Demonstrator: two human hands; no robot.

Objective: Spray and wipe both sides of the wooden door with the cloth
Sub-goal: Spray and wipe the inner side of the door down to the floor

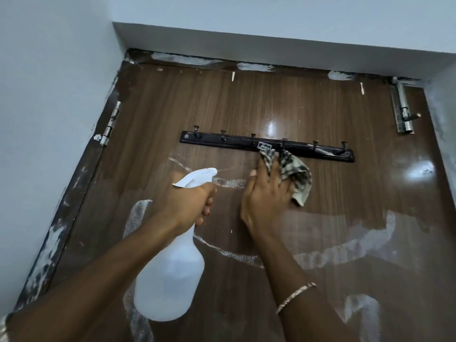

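Bracelet (294, 297): thin, pale metal band on the right wrist, nearest the viewer.
Spray bottle (170, 275): translucent white plastic with a rounded body, narrow neck and opaque white trigger head; a fine mist leaves the nozzle toward the door.
Left hand (187, 203): fingers curled tightly round the bottle neck and trigger, holding the bottle upright.
Right hand (266, 193): fingers straight and spread, pressing the cloth flat against the door.
Cloth (293, 174): soft, crumpled, dark-and-cream checked fabric under the right fingertips, its top edge touching the hook rail.
Wooden door (320, 107): glossy brown wood-grain panel, shut in its frame, marked with curved white foamy streaks and wet patches.
Hook rail (222, 141): flat black bar with six small pegs, mounted across the door.
Hinge (110, 124): bright metal, on the left edge.
Bolt latch (401, 107): steel, at the upper right corner.
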